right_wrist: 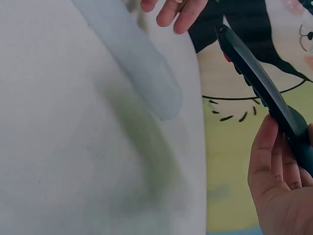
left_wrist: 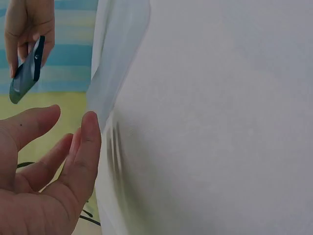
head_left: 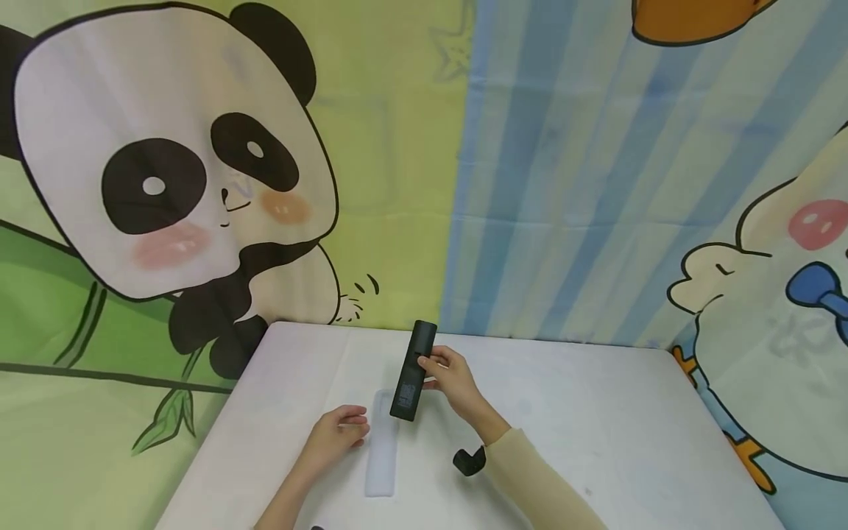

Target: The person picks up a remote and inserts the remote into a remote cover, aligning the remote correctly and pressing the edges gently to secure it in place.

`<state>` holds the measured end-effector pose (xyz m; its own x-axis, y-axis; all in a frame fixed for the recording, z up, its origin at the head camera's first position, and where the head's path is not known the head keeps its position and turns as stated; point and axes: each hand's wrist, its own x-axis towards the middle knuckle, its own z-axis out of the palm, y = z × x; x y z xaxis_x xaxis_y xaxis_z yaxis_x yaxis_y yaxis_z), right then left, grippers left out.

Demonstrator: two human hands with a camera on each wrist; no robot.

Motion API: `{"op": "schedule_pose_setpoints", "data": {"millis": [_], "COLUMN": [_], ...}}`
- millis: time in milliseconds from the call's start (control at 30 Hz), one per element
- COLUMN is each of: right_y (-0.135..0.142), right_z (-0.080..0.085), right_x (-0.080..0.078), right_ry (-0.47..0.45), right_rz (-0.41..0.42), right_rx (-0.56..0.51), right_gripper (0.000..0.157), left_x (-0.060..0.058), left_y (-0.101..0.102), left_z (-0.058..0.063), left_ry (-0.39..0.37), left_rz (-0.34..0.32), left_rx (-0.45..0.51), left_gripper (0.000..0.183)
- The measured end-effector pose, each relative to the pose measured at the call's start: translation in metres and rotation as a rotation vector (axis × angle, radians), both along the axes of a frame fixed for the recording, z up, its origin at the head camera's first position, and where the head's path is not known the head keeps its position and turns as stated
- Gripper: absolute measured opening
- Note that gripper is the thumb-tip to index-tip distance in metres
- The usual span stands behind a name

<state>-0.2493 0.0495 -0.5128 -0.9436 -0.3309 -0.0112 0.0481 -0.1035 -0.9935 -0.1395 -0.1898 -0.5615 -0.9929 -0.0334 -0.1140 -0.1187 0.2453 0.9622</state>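
A black remote control (head_left: 408, 390) is held up above the white table by my right hand (head_left: 457, 381), which grips it between thumb and fingers. Its back, with a printed label, faces my head camera. In the right wrist view the remote (right_wrist: 259, 78) shows its buttons edge-on, a red one near the far end. A long translucent pale sleeve (head_left: 380, 460) lies flat on the table below and left of the remote. Beside that sleeve hovers my left hand (head_left: 336, 436), its fingers loosely bent and holding nothing; whether it touches the sleeve is unclear.
The white table (head_left: 583, 419) meets a cartoon-printed curtain (head_left: 397, 184) at its far edge. A small black object (head_left: 469, 462) shows by my right cuff, probably the wrist camera. Part of another dark thing (head_left: 317, 527) shows at the bottom border.
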Motion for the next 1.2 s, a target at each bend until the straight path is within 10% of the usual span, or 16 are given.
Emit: {"op": "schedule_pose_setpoints", "data": {"millis": [533,1200], "right_y": [-0.034,-0.044], "right_z": [-0.021,-0.048], "right_x": [-0.036,-0.038], "right_ry": [-0.049,-0.047], "right_rz": [-0.031,-0.071], "right_rx": [0.107,0.149], "right_gripper": [0.030,0.029], "left_x": [-0.013,-0.026], "left_y": [0.004,0.008], "left_z": [-0.003,-0.012], "left_ry": [-0.008,0.007], "left_rz": [-0.039,-0.061], "left_rx": [-0.022,-0.135], "left_gripper": [0.039,0.034]}}
